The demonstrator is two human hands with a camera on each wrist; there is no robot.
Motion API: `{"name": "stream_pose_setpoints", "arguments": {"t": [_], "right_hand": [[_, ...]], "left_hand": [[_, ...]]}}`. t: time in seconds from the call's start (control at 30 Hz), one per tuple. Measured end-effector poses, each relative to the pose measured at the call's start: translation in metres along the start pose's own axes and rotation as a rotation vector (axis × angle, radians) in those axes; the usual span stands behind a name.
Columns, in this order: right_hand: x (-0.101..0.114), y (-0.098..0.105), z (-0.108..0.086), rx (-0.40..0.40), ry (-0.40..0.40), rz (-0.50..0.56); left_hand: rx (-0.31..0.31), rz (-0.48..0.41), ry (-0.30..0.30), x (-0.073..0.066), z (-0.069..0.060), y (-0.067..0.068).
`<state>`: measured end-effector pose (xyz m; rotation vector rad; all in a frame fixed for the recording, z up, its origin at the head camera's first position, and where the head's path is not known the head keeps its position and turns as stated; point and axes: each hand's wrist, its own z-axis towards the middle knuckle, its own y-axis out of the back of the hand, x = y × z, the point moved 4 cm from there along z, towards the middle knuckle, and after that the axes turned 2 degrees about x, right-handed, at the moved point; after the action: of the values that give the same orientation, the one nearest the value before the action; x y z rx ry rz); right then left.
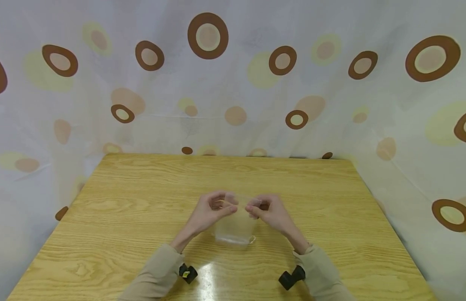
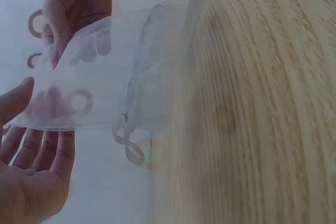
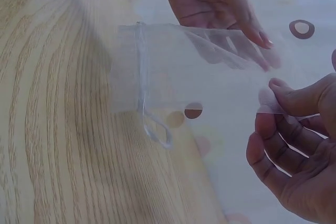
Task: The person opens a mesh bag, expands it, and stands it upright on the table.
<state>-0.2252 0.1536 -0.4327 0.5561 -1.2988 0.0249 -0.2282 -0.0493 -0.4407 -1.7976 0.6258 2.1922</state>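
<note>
Both grips, bare left hand [image 1: 207, 211] and bare right hand [image 1: 272, 213], narrowly pinch a sheer white mesh drawstring bag [image 1: 235, 227] over the yellow-brown wooden tabletop [image 1: 142, 188].

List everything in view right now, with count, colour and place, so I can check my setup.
sheer drawstring bag: 1, translucent white, between the hands, over the table
drawstring loops: 2, whitish, one hanging at each side of the bag
table: 1, yellowish wood grain, below the hands
patterned cloth: count of pieces unclear, white with brown, peach and yellow rounds, behind and beside the table
black devices: 2, black, one by each wrist
sleeves: 2, beige, on the forearms
left hand: 1, bare, holding the bag's left side
right hand: 1, bare, pinching its right side
</note>
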Motion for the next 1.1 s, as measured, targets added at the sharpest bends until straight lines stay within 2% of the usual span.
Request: {"name": "stream_pose_setpoints", "arguments": {"t": [0.23,0.4,0.53,0.67,0.8,0.93,1.03,1.1], "right_hand": [[0.0009,-0.0045,0.0020,0.032,0.010,-0.055],[0.0034,-0.0058,0.0020,0.008,0.062,-0.067],[0.0034,-0.0075,0.0021,-0.003,0.099,-0.040],[0.0015,-0.0079,0.0010,-0.026,0.093,0.010],[-0.0003,-0.0088,-0.0002,-0.048,0.074,0.110],[0.0012,-0.0090,-0.0006,-0.077,0.110,0.172],[0.0040,-0.0085,-0.0017,-0.114,0.156,0.146],[0.0061,-0.0083,-0.0024,-0.139,0.195,0.095]], "left_hand": [[-0.082,-0.013,0.003,-0.0023,0.0019,-0.0018],[-0.106,-0.002,-0.041,0.0000,0.0018,-0.0037],[-0.115,-0.001,-0.079,0.0012,0.0017,-0.0060],[-0.151,0.000,-0.069,0.0035,0.0006,-0.0064],[-0.171,-0.009,-0.066,0.0049,-0.0004,-0.0070],[-0.181,-0.003,-0.111,0.0062,-0.0006,-0.0083],[-0.210,0.034,-0.157,0.0057,-0.0021,-0.0085],[-0.223,0.064,-0.218,0.0039,-0.0031,-0.0082]]}}
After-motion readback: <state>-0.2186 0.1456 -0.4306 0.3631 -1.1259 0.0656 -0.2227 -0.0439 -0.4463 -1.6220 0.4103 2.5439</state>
